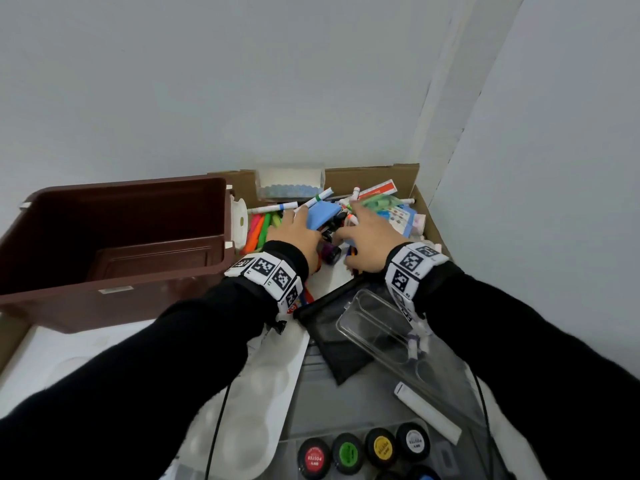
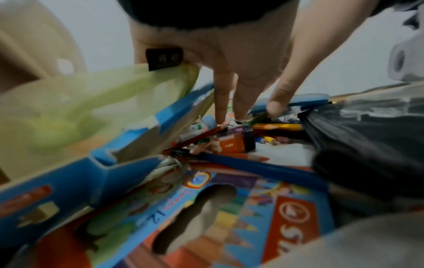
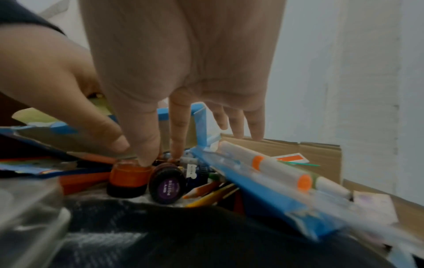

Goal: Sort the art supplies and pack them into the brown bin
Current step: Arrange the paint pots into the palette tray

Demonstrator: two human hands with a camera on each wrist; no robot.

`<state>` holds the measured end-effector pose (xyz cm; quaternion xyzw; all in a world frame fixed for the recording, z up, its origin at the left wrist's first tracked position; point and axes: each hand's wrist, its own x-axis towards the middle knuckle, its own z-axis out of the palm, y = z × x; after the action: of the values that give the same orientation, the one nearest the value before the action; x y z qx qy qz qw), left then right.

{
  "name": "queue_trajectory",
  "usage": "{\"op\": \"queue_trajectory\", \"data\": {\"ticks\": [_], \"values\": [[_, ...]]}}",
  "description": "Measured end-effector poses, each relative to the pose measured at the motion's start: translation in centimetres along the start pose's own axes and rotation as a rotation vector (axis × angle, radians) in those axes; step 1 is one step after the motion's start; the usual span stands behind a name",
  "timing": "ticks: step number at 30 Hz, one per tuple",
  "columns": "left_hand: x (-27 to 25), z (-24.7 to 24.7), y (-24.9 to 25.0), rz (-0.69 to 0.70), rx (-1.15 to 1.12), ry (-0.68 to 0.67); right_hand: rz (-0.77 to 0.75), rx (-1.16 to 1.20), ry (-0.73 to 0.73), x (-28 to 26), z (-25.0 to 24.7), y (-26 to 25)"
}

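The empty brown bin (image 1: 121,296) stands at the left. Beside it a cardboard box (image 1: 374,174) holds a jumble of markers, pencils and packets. My left hand (image 1: 298,226) reaches into the pile against a blue box (image 1: 322,214), and its straight fingers (image 2: 221,108) touch coloured pencils (image 2: 275,127). My right hand (image 1: 360,230) is spread over the pile just to the right. Its thumb (image 3: 142,156) presses the top of an orange paint jar (image 3: 128,179) next to a purple paint jar (image 3: 167,185). Neither hand grips anything.
Neon highlighters (image 1: 259,230) lie beside the bin. A black mesh pouch (image 1: 332,341) and a clear plastic case (image 1: 377,327) lie under my right wrist. A white palette (image 1: 256,393) and a row of paint jars (image 1: 363,452) are nearest me. Walls close the back and right.
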<state>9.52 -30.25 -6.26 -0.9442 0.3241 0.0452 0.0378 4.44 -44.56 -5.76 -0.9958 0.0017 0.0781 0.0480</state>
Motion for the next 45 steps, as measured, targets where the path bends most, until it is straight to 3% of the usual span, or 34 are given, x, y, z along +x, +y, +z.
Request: {"op": "queue_trajectory", "data": {"ticks": [4, 8, 11, 15, 22, 27, 33, 40, 43, 45], "values": [[0.5, 0.9, 0.8, -0.068, 0.061, -0.061, 0.067, -0.109, -0.020, 1.9, 0.7, -1.4], [1.2, 1.1, 0.8, -0.209, -0.144, -0.030, 0.177, -0.178, -0.061, 3.4, 1.3, -2.0], [1.2, 1.0, 0.6, -0.140, -0.093, -0.014, 0.209, -0.118, -0.055, 3.6, 1.0, -1.6], [0.7, 0.4, -0.1, -0.081, -0.052, -0.012, 0.144, -0.050, -0.009, 2.4, 0.3, -1.4], [-1.7, -1.5, -0.7, 0.140, -0.164, 0.054, 0.030, 0.069, 0.023, -3.6, -2.3, -2.1], [-4.5, -3.7, 0.0, 0.122, -0.455, 0.195, 0.036, 0.327, 0.020, -8.6, -4.9, -2.4], [-10.8, -6.3, 0.4, 0.085, -0.807, 0.210, -0.042, 0.431, -0.002, -15.7, -5.8, -3.6], [-20.2, -4.3, 1.3, 0.203, -1.081, 0.108, -0.149, 0.405, -0.014, -23.3, -2.5, -6.3], [-23.5, -1.7, 1.7, 0.163, -1.083, 0.132, -0.170, 0.440, 0.024, -25.5, 0.7, -7.5], [-25.2, -0.1, 2.0, 0.105, -1.180, 0.067, -0.174, 0.480, 0.054, -26.5, 2.8, -8.1]]}}
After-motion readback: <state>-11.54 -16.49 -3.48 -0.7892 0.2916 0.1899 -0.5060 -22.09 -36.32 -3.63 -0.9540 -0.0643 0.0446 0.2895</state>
